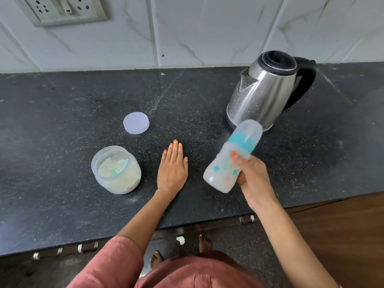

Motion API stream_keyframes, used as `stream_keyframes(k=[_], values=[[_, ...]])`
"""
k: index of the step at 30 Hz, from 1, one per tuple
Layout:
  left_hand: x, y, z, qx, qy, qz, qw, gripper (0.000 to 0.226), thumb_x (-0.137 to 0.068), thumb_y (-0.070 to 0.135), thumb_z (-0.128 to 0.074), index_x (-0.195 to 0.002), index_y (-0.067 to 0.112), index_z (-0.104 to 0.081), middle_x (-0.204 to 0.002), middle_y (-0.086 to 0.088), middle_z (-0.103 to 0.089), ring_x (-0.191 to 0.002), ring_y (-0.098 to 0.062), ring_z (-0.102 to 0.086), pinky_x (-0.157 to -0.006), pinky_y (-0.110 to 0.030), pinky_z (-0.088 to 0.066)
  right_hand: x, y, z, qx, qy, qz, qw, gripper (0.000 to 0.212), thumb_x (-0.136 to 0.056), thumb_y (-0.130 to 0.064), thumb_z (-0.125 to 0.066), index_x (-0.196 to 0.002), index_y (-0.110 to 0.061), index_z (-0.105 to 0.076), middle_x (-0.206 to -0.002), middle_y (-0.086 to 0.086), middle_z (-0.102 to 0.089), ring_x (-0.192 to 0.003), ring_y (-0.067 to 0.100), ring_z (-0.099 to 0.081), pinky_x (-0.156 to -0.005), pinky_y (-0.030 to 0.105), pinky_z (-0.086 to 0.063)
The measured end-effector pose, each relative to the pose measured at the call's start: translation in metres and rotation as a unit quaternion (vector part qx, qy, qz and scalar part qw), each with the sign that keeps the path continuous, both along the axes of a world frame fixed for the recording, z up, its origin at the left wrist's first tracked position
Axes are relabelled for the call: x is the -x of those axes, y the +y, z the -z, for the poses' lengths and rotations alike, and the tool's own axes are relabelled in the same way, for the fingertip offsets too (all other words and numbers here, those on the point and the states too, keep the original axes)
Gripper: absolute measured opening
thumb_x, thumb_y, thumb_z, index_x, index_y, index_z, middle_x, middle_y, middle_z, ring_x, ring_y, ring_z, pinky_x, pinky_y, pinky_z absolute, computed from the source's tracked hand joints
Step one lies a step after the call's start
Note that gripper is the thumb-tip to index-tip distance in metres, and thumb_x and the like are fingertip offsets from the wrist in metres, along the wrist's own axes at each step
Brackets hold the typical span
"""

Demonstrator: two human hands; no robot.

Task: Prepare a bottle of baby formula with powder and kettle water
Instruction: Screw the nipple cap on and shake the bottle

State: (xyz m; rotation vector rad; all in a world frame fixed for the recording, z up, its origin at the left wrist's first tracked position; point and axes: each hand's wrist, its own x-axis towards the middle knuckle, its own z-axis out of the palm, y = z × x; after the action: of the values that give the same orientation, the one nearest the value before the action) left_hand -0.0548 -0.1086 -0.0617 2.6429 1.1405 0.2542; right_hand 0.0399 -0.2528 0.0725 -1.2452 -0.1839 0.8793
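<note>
The right hand (252, 175) gripped the capped bottle (230, 161), tilted above the counter (62, 100) before the kettle (264, 90); its blur suggested shaking. The left hand (172, 167) lay flat, fingers straight. Firm grip, short strokes, and a tight cap would serve best.

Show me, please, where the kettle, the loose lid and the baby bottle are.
kettle (261, 94): head view, on its steel body.
lid (136, 123): head view, on its flat top.
baby bottle (218, 173): head view, on its lower body.
</note>
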Motion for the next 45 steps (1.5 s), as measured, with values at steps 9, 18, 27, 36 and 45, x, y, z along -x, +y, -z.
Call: stream_keyframes(k=[9,18,27,36,45], values=[[0.0,-0.001,-0.001,0.002,0.003,-0.002,1.0,0.051,-0.101,0.028,-0.02,-0.146,0.006,-0.009,-0.156,-0.009,-0.006,-0.144,-0.021,-0.004,-0.116,-0.032,0.001,0.006,0.0,-0.001,0.01,-0.022,-0.022,0.999,0.011,-0.072,-0.015,-0.063,-0.083,-0.017,-0.064,-0.074,-0.008,-0.071,-0.073,0.006,-0.067,-0.066,0.024,-0.056],[0.0,0.001,0.001,-0.003,0.005,0.005,1.0,0.051,-0.101,0.029,-0.019,-0.146,0.005,-0.01,-0.156,-0.009,-0.006,-0.144,-0.021,-0.005,-0.116,-0.032,0.0,0.008,0.001,0.0,0.028,-0.032,-0.044,0.998,0.019,-0.069,-0.018,-0.064,-0.088,-0.017,-0.064,-0.086,-0.001,-0.069,-0.083,0.012,-0.065,-0.076,0.03,-0.055],[-0.001,0.001,0.002,0.008,0.002,-0.002,1.0,0.054,-0.1,0.032,-0.016,-0.145,0.003,-0.015,-0.155,-0.011,-0.012,-0.144,-0.023,-0.011,-0.115,-0.033,-0.002,0.01,-0.002,-0.002,0.011,-0.01,-0.042,0.999,0.023,-0.065,-0.023,-0.067,-0.086,-0.015,-0.065,-0.076,-0.006,-0.071,-0.072,0.007,-0.068,-0.064,0.023,-0.056],[-0.001,0.001,0.003,0.001,-0.003,0.0,1.0,0.068,-0.09,0.039,0.001,-0.144,0.003,-0.019,-0.154,-0.013,-0.017,-0.143,-0.025,-0.016,-0.114,-0.033,-0.003,0.009,0.002,-0.002,0.01,0.008,-0.003,1.0,0.018,-0.072,-0.024,-0.061,-0.089,-0.017,-0.063,-0.083,-0.004,-0.069,-0.072,0.004,-0.067,-0.067,0.025,-0.055],[-0.001,0.001,0.004,-0.007,-0.008,-0.005,1.0,0.065,-0.093,0.038,-0.003,-0.144,0.003,-0.021,-0.153,-0.013,-0.019,-0.142,-0.024,-0.016,-0.113,-0.031,-0.001,-0.001,0.003,0.0,-0.023,0.023,0.062,0.998,0.017,-0.078,-0.018,-0.062,-0.095,-0.017,-0.062,-0.084,-0.008,-0.071,-0.077,0.004,-0.068,-0.068,0.022,-0.057]])
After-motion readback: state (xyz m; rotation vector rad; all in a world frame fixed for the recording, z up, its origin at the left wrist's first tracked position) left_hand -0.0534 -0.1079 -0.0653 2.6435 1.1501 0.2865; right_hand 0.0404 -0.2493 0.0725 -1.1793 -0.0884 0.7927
